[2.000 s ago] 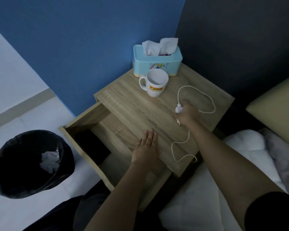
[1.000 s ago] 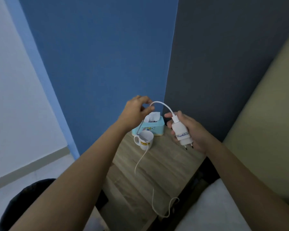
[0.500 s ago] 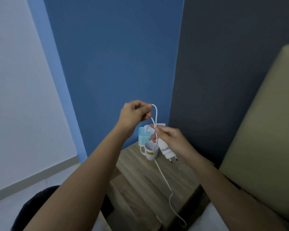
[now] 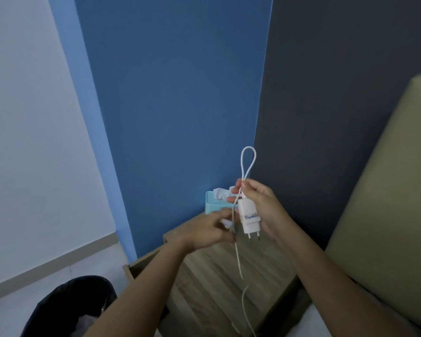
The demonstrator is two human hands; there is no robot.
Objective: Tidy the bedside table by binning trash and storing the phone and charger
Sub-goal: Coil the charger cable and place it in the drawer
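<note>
My right hand (image 4: 260,210) holds the white charger plug (image 4: 249,218) upright above the wooden bedside table (image 4: 219,276), prongs pointing down, and pinches the white cable (image 4: 240,261) against it. A loop of cable sticks up above my thumb. My left hand (image 4: 209,229) is blurred just left of the plug, its fingers closed around the hanging cable. The rest of the cable trails down over the table top. The open drawer (image 4: 134,268) shows at the table's left. The phone is not visible.
A light blue tissue box (image 4: 213,203) stands at the table's back corner, partly behind my hands. A black-lined bin (image 4: 68,305) sits on the floor at lower left. A beige headboard (image 4: 387,215) fills the right side. Blue and dark walls lie behind.
My left hand has dropped from the top of the cable loop to the hanging cable beside the plug. My right hand now pins the loop against the plug.
</note>
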